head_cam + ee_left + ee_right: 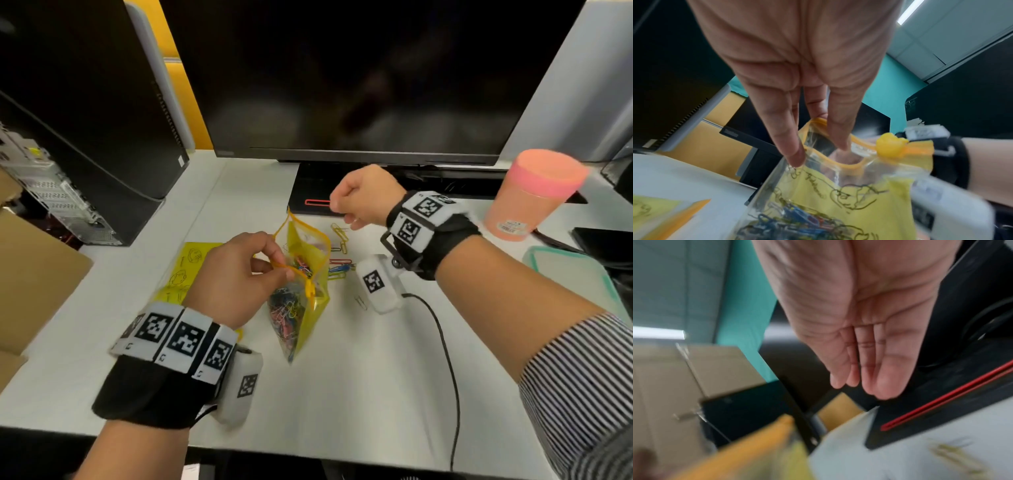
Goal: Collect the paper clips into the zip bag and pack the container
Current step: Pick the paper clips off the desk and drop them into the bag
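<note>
My left hand (pixel 282 270) holds a clear yellow zip bag (pixel 305 308) upright on the desk by pinching its orange rim. In the left wrist view one finger of that hand (pixel 818 151) lies outside the bag (pixel 869 194) mouth and one inside. The mouth gapes, and the yellow slider (pixel 890 146) sits at its end. Several coloured paper clips (pixel 287 308) fill the bottom. Behind the bag my right hand (pixel 342 212) hovers, fingers (pixel 869 369) together, with nothing visible in them. Loose clips (pixel 339 236) lie on the desk to the right of the bag. A pink lidded container (pixel 534 195) stands far right.
More clips (pixel 339 267) and a single pale one (pixel 359 301) lie near the right wrist camera. A second yellow bag (pixel 185 270) lies flat under my left hand. A monitor stand (pixel 318 192) is behind, a computer tower (pixel 102 137) left, a teal-rimmed lid (pixel 575 284) right.
</note>
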